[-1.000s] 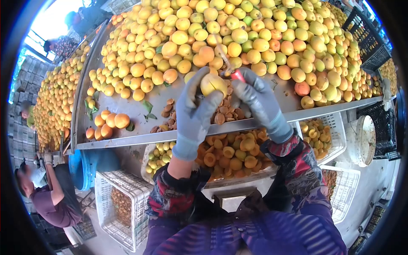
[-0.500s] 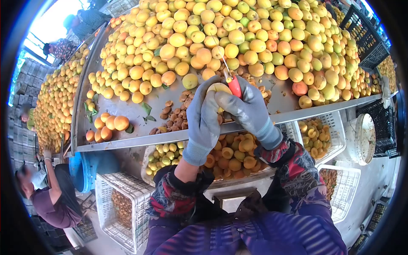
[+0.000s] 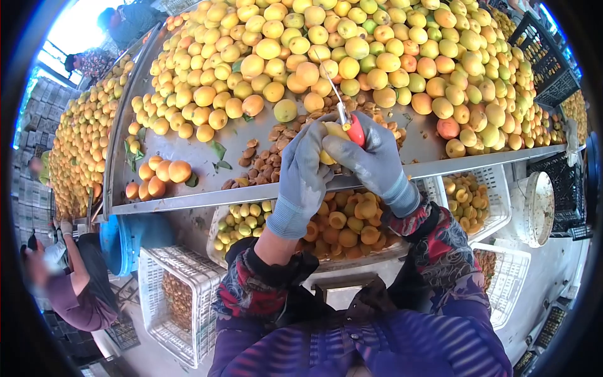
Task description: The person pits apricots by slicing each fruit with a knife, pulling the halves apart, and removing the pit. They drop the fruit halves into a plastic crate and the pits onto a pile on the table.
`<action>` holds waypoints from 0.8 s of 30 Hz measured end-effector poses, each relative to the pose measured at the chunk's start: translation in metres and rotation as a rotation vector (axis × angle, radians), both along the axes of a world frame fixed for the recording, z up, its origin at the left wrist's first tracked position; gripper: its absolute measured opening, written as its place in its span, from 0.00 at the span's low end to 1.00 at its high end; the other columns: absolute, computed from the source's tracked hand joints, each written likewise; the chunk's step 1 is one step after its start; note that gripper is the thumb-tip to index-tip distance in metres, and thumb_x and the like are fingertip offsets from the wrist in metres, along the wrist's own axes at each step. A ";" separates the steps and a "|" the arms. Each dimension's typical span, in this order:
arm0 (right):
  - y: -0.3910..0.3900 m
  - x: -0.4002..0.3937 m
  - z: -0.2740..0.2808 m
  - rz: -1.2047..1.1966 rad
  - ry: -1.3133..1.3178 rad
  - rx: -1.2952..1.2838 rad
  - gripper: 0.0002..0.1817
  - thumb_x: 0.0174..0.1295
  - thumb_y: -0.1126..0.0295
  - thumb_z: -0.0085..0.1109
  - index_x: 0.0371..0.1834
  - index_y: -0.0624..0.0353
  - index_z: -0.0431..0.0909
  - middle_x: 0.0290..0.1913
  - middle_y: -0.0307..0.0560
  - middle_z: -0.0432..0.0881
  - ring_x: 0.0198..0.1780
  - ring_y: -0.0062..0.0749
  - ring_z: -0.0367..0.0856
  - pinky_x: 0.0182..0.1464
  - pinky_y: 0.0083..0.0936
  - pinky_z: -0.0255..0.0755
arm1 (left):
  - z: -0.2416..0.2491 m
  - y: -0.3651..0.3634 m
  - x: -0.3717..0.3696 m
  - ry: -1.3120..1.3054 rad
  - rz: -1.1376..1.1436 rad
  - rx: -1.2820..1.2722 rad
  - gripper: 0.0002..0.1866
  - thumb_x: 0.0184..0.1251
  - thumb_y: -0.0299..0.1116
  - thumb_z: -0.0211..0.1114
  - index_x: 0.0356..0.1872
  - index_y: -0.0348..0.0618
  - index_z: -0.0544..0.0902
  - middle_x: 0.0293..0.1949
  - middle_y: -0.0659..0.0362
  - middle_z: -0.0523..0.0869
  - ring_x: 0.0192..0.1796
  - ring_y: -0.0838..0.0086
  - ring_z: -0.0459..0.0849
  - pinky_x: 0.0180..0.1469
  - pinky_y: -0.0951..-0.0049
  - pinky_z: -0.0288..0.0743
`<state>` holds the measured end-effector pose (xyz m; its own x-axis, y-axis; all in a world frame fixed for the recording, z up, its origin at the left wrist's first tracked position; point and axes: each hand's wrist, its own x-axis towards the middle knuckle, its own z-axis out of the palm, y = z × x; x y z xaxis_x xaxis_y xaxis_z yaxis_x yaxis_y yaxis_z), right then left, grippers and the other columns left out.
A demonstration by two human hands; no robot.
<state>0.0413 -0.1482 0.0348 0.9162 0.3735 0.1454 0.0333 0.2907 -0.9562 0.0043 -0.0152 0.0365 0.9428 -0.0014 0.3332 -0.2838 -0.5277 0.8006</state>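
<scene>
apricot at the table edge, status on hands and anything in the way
Left hand gripping apricot. Right hand closed on red-handled knife, pressed against the fruit. Pits heaped beside; nothing blocking.

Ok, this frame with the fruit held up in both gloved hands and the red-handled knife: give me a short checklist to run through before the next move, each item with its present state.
1. Left hand wraps the yellow fruit: ok.
2. Right hand grips the red-handled knife: ok.
3. Blade points up and away from the body: ok.
4. Left fingers out of the blade's path: cannot tell, the gloves overlap at the fruit.
5. Fruit already cut open: cannot tell, hidden by the fingers.
6. Tray of halved fruit sits below the hands, under the metal table edge: ok.
</scene>
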 end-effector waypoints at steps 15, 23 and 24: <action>-0.038 0.010 -0.009 0.131 0.319 0.190 0.25 0.67 0.47 0.45 0.40 0.61 0.77 0.21 0.39 0.77 0.13 0.17 0.64 0.13 0.16 0.55 | 0.013 0.006 -0.012 0.334 -0.306 -0.762 0.27 0.68 0.30 0.58 0.66 0.35 0.64 0.42 0.58 0.79 0.41 0.80 0.77 0.46 0.79 0.73; -0.031 0.000 -0.008 0.030 0.109 -0.022 0.16 0.67 0.58 0.50 0.42 0.62 0.77 0.21 0.41 0.77 0.13 0.18 0.65 0.16 0.18 0.58 | -0.005 -0.007 -0.004 0.333 -0.236 -1.067 0.26 0.62 0.20 0.60 0.63 0.34 0.66 0.44 0.54 0.79 0.39 0.73 0.81 0.45 0.74 0.78; -0.027 -0.005 -0.015 -0.011 0.059 -0.006 0.15 0.66 0.59 0.53 0.43 0.61 0.77 0.21 0.39 0.76 0.13 0.17 0.65 0.16 0.17 0.58 | -0.008 -0.010 -0.008 0.339 -0.103 -1.069 0.25 0.61 0.21 0.62 0.61 0.35 0.70 0.45 0.54 0.79 0.40 0.72 0.82 0.45 0.75 0.78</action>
